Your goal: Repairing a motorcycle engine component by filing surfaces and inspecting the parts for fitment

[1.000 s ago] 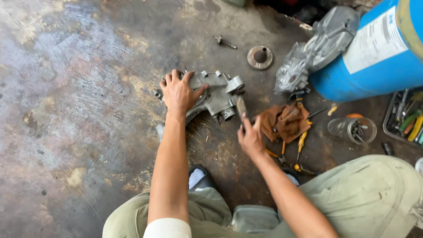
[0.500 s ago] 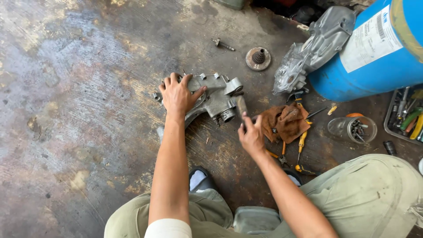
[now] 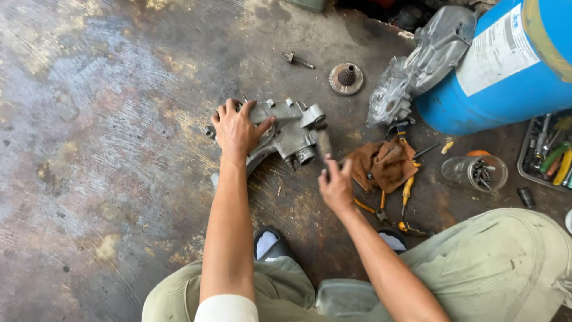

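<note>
Head view: left hand (image 3: 238,128) spread flat, pressing on the casing (image 3: 285,134) at frame centre, on the floor (image 3: 101,119). Right hand (image 3: 335,185) closed around one tool (image 3: 325,145), tip beside the casing. One rag (image 3: 381,164), two pliers (image 3: 405,203), one jar (image 3: 473,173) right.

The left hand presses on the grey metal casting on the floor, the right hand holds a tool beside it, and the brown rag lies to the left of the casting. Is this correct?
Not quite. The head view shows the brown rag to the right of the grey metal casting, beside the pliers. The rest holds: the left hand presses on the casting, and the right hand holds a tool beside it.
</note>
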